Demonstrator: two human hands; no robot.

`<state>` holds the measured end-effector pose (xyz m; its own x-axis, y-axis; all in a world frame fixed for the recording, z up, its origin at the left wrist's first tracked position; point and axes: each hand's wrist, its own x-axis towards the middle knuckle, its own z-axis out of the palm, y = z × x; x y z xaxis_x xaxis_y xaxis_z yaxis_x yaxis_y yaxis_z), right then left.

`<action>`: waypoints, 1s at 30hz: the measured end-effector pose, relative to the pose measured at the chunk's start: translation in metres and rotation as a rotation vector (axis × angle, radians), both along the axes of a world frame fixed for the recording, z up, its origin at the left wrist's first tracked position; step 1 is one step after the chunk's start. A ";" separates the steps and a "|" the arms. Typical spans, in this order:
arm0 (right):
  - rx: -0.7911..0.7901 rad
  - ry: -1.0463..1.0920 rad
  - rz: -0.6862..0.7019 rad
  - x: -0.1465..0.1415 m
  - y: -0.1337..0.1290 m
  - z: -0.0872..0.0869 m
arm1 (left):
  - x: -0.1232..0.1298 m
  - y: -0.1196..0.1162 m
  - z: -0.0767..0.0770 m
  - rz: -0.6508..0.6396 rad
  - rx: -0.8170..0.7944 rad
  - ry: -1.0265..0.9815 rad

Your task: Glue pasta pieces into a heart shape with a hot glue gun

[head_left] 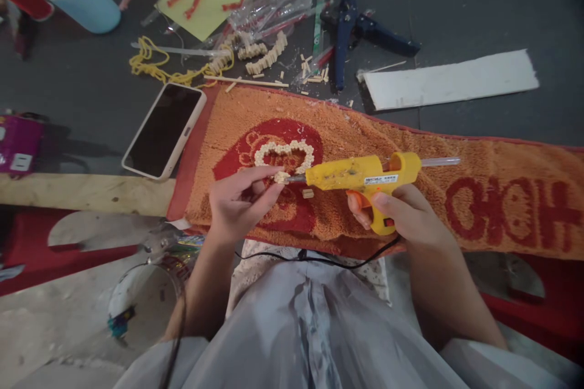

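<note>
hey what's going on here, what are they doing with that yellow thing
The person's right hand grips a yellow glue gun, its nozzle right at a small cluster of short wooden pieces pinched in the left hand. Just beyond, a curved band of similar pieces lies on the orange towel. A phone lies off to the left.

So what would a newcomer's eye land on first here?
The yellow glue gun in the right grip, its nozzle at a small pale piece in the left grip. Then the orange towel below, with a pale curved outline lying on its red patch. Beyond the towel, the blue tool.
</note>
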<state>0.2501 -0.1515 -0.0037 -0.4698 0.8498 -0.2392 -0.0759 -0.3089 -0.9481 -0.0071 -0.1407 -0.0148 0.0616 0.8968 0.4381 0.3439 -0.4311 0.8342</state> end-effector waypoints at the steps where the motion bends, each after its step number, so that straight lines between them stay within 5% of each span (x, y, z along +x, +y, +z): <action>1: 0.007 -0.007 -0.006 0.000 0.000 0.000 | 0.000 0.000 0.000 -0.004 0.004 0.004; 30: 0.026 -0.037 0.006 -0.001 0.002 0.002 | 0.000 -0.002 0.001 0.042 0.056 0.074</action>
